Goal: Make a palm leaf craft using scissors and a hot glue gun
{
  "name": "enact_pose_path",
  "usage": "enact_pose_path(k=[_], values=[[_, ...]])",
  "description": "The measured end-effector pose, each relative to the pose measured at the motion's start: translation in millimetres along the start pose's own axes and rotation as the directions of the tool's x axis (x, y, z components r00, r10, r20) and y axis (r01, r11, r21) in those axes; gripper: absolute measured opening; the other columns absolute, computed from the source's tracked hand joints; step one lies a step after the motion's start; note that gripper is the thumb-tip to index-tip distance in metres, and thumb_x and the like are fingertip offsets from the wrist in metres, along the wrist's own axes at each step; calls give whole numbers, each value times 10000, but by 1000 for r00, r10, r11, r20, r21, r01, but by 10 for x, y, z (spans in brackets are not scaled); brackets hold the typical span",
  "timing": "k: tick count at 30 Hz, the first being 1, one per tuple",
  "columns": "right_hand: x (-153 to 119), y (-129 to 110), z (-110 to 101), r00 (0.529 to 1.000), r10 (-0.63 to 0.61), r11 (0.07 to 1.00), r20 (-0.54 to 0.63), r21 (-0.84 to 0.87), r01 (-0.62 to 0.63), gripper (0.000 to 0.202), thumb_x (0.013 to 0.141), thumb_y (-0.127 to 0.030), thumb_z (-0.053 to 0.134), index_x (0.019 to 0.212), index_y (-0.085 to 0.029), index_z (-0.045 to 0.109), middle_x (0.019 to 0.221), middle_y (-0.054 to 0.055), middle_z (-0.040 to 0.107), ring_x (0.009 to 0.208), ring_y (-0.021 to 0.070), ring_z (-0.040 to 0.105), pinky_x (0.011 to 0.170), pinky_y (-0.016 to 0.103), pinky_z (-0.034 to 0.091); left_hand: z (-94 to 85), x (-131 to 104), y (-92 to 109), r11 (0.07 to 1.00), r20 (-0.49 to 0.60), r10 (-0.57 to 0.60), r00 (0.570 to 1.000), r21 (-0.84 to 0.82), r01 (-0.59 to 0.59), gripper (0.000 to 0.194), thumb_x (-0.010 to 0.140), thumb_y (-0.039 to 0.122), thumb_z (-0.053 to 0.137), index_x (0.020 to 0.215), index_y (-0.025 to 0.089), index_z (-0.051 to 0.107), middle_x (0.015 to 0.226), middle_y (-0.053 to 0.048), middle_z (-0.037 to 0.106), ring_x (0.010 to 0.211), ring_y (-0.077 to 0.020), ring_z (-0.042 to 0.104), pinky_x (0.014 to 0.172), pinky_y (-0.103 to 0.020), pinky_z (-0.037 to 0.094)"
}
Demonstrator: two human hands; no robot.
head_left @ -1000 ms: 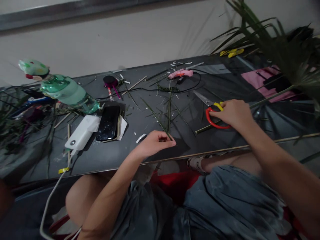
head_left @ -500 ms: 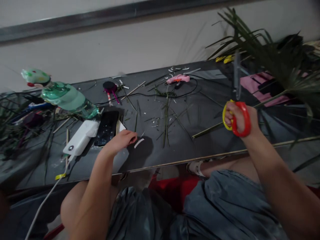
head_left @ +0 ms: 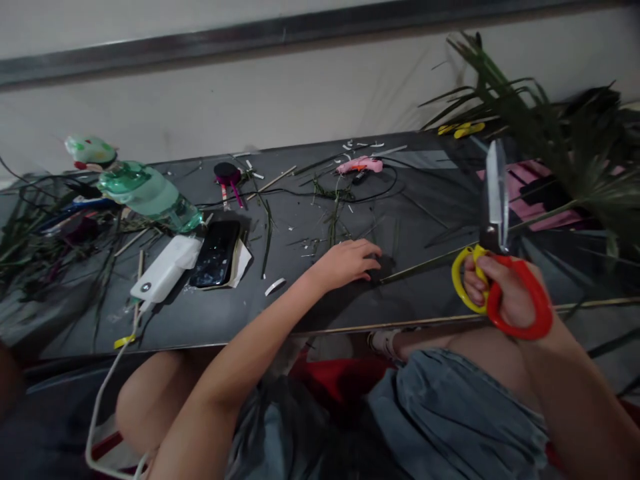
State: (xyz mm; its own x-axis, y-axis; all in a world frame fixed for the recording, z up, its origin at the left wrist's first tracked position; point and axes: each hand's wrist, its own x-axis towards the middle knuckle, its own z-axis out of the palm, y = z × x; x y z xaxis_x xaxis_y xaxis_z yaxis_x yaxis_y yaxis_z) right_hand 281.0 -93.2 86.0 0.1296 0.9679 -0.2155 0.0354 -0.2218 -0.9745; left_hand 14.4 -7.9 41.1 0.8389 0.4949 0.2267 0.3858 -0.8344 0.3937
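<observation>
My right hand [head_left: 510,290] holds a pair of scissors [head_left: 496,193] with one yellow and one red handle loop. The blades point up, close together. Over the dark table, my left hand [head_left: 349,263] is open, palm down, with its fingers apart and slightly bent. Thin green leaf strips [head_left: 333,223] lie just beyond it, partly hidden by it. To its right is the cut end of a palm leaf stalk [head_left: 425,265], which runs up to the fan-shaped palm leaf [head_left: 565,147]. A small curled white strip [head_left: 275,287] lies left of my left forearm.
On the left are a black phone [head_left: 216,253], a white power bank [head_left: 165,270] with a cable, and a green bottle [head_left: 150,193] lying tilted. A pink glue gun [head_left: 360,165] with its cord lies at the back. Leaf scraps litter the table [head_left: 310,313].
My left hand has moved right from near the phone and the white strip, and its fingers have opened. My right hand has come lower and nearer with the scissors.
</observation>
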Motion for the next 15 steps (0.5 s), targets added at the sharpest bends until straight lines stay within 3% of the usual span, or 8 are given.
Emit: enact_pose_path(k=[2, 5, 7, 9, 11, 13, 14, 15], values=[[-6, 22, 6, 999, 7, 999, 44, 49, -9, 369, 686, -494, 778, 658, -207, 548, 545, -10, 389, 444, 93, 381, 428, 262, 297, 114, 87, -36, 1000, 21, 15, 1000, -17, -15, 50, 847, 195, 687, 888, 182, 711, 1127, -116, 675, 1073, -243, 590, 878, -346, 436], [12, 51, 42, 995, -98, 995, -16, 33, 99, 308, 621, -365, 840, 684, -204, 585, 583, -6, 457, 457, 89, 414, 426, 254, 294, 127, 129, -36, 994, 1, 16, 1000, -112, -15, 85, 844, 152, 671, 768, 184, 691, 922, -86, 694, 928, -215, 608, 822, -314, 442], [19, 57, 74, 978, -189, 981, -87, 22, 191, 292, 596, -281, 851, 702, -201, 591, 625, -7, 498, 464, 80, 436, 426, 246, 289, -25, 144, 29, 985, -65, -29, 997, -173, 17, 125, 834, 117, 658, 735, 192, 677, 798, -52, 663, 817, -181, 599, 775, -281, 441], [13, 47, 101, 955, -264, 964, -135, 4, 267, 289, 603, -243, 844, 699, -195, 576, 624, -19, 499, 446, 68, 431, 422, 240, 295, -325, 146, 171, 973, -214, -147, 966, -207, 103, 149, 856, 93, 598, 768, 190, 669, 725, -21, 621, 724, -145, 581, 726, -257, 431], [-10, 30, 124, 932, -317, 946, -173, 9, 323, 306, 603, -260, 847, 686, -186, 563, 594, -30, 484, 421, 61, 415, 401, 227, 298, -722, 112, 392, 954, -425, -234, 875, -272, 123, 142, 880, 99, 551, 818, 197, 633, 687, 12, 602, 599, -105, 548, 629, -232, 409], [-49, 19, 153, 943, -289, 950, -162, 75, 304, 342, 611, -342, 846, 677, -178, 554, 540, -44, 440, 391, 56, 382, 367, 209, 282, -1103, 18, 655, 938, -669, -240, 703, -347, -9, 130, 892, 139, 541, 798, 220, 581, 693, 27, 595, 624, -110, 607, 618, -234, 440], [-74, 18, 171, 962, -246, 959, -115, 116, 259, 363, 631, -405, 829, 682, -176, 553, 521, -46, 422, 382, 58, 375, 355, 201, 276, -1246, -54, 778, 910, -760, -285, 584, -405, -83, 163, 913, 159, 501, 772, 230, 543, 652, 39, 546, 589, -109, 605, 575, -234, 447], [-102, 20, 193, 980, -197, 968, -36, 149, 200, 385, 662, -474, 795, 697, -176, 553, 510, -46, 408, 377, 61, 371, 347, 196, 273, -1341, -138, 881, 847, -751, -357, 556, -511, -147, 198, 910, 151, 466, 735, 232, 512, 595, 47, 496, 506, -110, 573, 468, -228, 417]])
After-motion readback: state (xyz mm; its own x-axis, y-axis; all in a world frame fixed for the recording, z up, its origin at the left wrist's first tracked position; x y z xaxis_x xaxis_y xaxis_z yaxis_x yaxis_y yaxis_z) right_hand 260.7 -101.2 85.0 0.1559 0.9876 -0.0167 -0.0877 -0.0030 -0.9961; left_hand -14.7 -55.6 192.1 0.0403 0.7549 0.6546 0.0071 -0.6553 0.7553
